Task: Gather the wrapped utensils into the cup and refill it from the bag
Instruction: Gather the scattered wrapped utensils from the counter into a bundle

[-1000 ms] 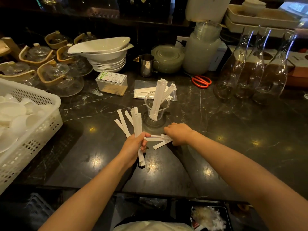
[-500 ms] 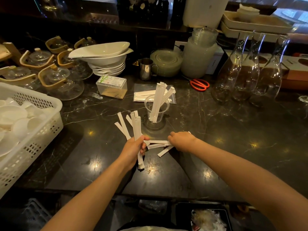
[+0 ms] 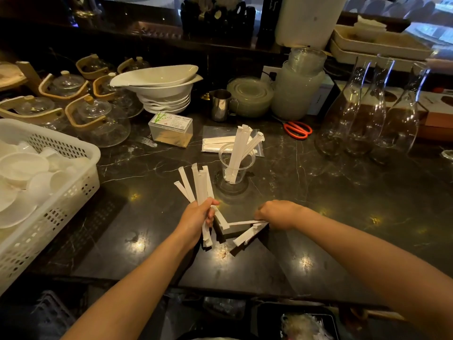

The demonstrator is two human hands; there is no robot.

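Here — wrapped utensils (image 3: 196, 185) in left hand (image 3: 196, 219)

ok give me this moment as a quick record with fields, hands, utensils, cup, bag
left hand: left hand closed on a fanned bundle of wrapped utensils, held above the counter
right hand: right hand grip on loose wrapped utensils, which look raised off the counter
cup: clear plastic cup, upright, with a few wrapped utensils standing inside
bag: clear bag lying flat behind the cup, more wrapped utensils inside
nearby: red scissors to the right of the bag
task stage: gathering, refill not yet begun
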